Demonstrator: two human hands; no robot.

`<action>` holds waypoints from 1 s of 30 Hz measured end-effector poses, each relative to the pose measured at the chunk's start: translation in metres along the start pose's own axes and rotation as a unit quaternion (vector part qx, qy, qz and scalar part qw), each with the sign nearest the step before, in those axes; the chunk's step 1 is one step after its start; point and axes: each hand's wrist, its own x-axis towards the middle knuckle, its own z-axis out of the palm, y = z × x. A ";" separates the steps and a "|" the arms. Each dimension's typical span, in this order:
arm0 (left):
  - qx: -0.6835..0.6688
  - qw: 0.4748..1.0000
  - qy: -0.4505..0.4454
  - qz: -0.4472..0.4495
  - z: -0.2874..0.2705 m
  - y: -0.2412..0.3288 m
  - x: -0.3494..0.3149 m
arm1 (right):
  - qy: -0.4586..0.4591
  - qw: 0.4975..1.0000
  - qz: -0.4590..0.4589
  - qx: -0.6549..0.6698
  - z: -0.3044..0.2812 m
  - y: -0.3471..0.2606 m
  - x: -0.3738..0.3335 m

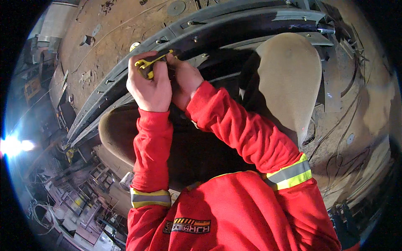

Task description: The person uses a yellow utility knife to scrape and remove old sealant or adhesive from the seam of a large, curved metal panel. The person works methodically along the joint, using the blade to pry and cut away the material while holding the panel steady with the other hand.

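Both my hands are together above a long curved steel beam [167, 39], in front of my knees. My left hand [148, 90] is closed round a compact yellow and black tool [146, 66], which looks like a tape measure. At the tool's right end, the fingers of my right hand [186, 79] are bent in and pinch its dark edge. My right fingertips are partly in shadow, so their exact grip is hard to see. Several bolts [190, 23] stick out along the beam just beyond my hands.
My bent knee [289, 71] rises beside the beam on the right. Cables [335, 138] trail over the brown, littered metal surface [113, 25]. A small round metal piece [87, 40] lies at the far left. Bright glare [14, 145] and stacked metal parts [79, 201] appear at left.
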 end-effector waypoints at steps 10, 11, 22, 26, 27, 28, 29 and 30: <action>0.031 0.998 0.012 0.048 -0.001 0.003 0.001 | 0.007 1.000 -0.003 -0.007 0.010 -0.003 -0.009; 0.030 0.998 0.015 0.061 -0.001 0.002 0.002 | 0.004 1.000 -0.001 -0.005 0.011 -0.004 -0.010; 0.037 0.997 0.015 0.060 -0.005 0.004 0.003 | -0.004 1.000 0.008 0.014 0.018 -0.003 -0.016; 0.026 0.999 0.018 0.034 -0.006 0.010 0.004 | -0.040 0.999 0.006 0.024 0.013 0.002 -0.012; 0.018 0.999 0.021 0.020 -0.006 0.012 0.004 | -0.044 0.999 0.003 0.027 0.012 0.003 -0.011; 0.021 0.999 0.020 0.034 -0.005 0.012 0.005 | -0.048 0.998 -0.001 0.029 0.012 0.004 -0.010; 0.025 0.998 0.021 0.048 -0.006 0.010 0.005 | -0.050 0.998 -0.001 0.034 0.013 0.006 -0.009; 0.029 0.997 0.022 0.062 -0.007 0.009 0.005 | -0.051 0.998 0.000 0.038 0.014 0.007 -0.009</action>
